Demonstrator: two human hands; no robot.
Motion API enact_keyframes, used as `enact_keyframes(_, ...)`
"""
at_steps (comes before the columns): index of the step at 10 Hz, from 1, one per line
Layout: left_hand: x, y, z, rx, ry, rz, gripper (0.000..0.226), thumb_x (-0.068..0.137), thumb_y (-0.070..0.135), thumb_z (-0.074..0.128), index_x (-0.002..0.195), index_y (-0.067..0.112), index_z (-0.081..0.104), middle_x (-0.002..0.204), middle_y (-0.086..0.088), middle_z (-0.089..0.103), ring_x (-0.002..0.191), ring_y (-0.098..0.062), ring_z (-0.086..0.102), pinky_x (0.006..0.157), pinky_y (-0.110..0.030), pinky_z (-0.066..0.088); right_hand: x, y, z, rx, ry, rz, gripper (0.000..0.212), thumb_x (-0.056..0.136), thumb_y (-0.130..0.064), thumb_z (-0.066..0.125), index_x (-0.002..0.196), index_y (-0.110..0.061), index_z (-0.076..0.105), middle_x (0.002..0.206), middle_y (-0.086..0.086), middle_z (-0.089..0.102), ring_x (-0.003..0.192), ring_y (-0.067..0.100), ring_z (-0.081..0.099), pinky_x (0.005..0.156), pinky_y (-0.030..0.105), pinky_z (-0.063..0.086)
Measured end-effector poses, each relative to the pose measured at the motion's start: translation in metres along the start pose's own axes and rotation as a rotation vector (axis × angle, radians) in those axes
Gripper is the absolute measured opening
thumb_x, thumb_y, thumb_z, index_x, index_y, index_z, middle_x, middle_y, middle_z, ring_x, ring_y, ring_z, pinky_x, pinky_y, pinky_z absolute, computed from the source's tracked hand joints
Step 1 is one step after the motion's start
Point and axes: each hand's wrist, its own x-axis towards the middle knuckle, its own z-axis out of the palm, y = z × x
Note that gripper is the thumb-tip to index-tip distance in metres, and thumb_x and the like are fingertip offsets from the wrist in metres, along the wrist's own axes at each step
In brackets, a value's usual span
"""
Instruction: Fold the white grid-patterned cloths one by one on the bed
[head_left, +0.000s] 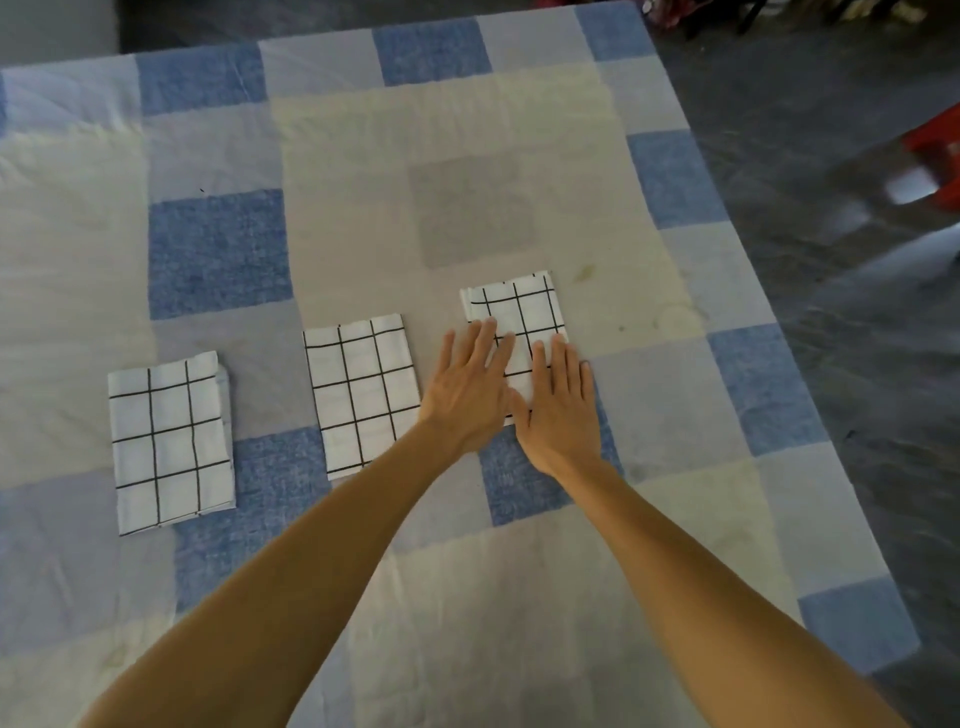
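— What are we touching?
— A white cloth (519, 306) with black grid lines, folded into a small rectangle on the bed (218, 254).
— Which way does it point?
— Its long side runs away from us, leaning a little left.
— How do we touch it?
— Our left hand (470, 387) and right hand (561, 410) lie flat on its near half, fingers straight. The middle cloth (361, 395) and far-left cloth (169, 441) lie folded to the left.

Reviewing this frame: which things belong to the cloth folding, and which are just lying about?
In the job: left folded cloth, middle folded cloth, right folded cloth, pressed flat by left hand and right hand; patchwork bed.
Lying about: red object on the floor, too blurred to identify.
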Motion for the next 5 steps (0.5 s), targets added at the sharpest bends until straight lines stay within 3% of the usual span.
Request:
enact_keyframes(2, 0.014, -0.015, 0.020, 0.042, -0.066, -0.047, 0.060, 0.099, 0.046, 0.008, 0.148, 0.021, -0.015, 0.156, -0.007, -0.018, 0.143, -0.023, -0.017, 0.117, -0.043, -0.008, 0.000, 0.003, 0.002, 0.039, -0.011, -0.020, 0.077, 0.093, -0.063, 0.005, 0.149, -0.014, -0.013, 0.156, 0.010, -0.020, 0.146, 0.023, -0.016, 0.118, 0.037, -0.011)
enact_keyframes(4, 0.009, -0.011, 0.003, 0.031, -0.092, -0.071, 0.059, 0.100, 0.045, 0.012, 0.150, 0.021, -0.009, 0.158, -0.008, -0.013, 0.144, -0.025, -0.013, 0.117, -0.045, -0.006, -0.001, 0.003, -0.007, 0.074, -0.068, -0.025, 0.080, 0.089, -0.067, -0.001, 0.147, -0.015, -0.019, 0.156, 0.010, -0.023, 0.144, 0.022, -0.023, 0.118, 0.039, -0.013)
enact_keyframes(5, -0.010, -0.007, -0.006, -0.074, -0.012, -0.081, 0.056, 0.101, 0.041, 0.017, 0.151, 0.018, 0.004, 0.159, -0.009, -0.001, 0.145, -0.026, -0.005, 0.117, -0.043, -0.003, -0.008, 0.000, -0.017, 0.199, -0.026, -0.028, 0.082, 0.089, -0.066, -0.004, 0.151, -0.013, -0.009, 0.158, 0.007, -0.018, 0.146, 0.020, -0.016, 0.118, 0.039, -0.011)
